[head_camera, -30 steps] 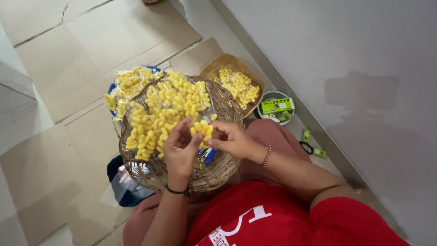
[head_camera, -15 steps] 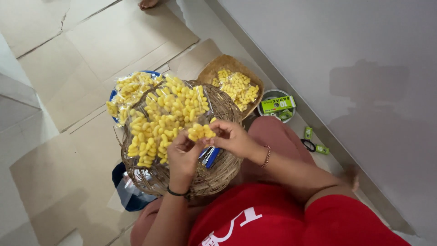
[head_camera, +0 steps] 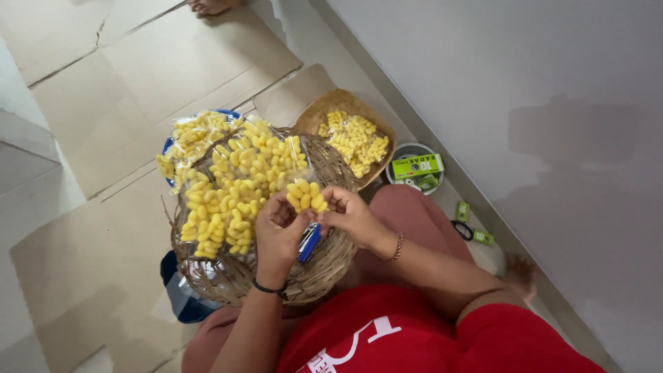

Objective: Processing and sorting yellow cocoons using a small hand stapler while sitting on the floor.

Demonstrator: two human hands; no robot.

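Now both hands had lifted a touch since the half-second before, and the small packet of yellow snacks (head_camera: 306, 195) sat higher between them. The left hand (head_camera: 278, 233) was curled around the packet's lower edge; the right hand (head_camera: 350, 215) pinched its other side, fingers closed on it. Just under the hands lay one blue stapler (head_camera: 309, 242) inside one round woven basket (head_camera: 324, 266). Beyond the left hand, a heap of filled yellow packets (head_camera: 235, 186) covered the basket, too many to count. Past the right hand stood one brown tray (head_camera: 324, 110) of loose snacks, and further right one round tin (head_camera: 414, 153) with green boxes (head_camera: 416, 166), two more lying near the wall.
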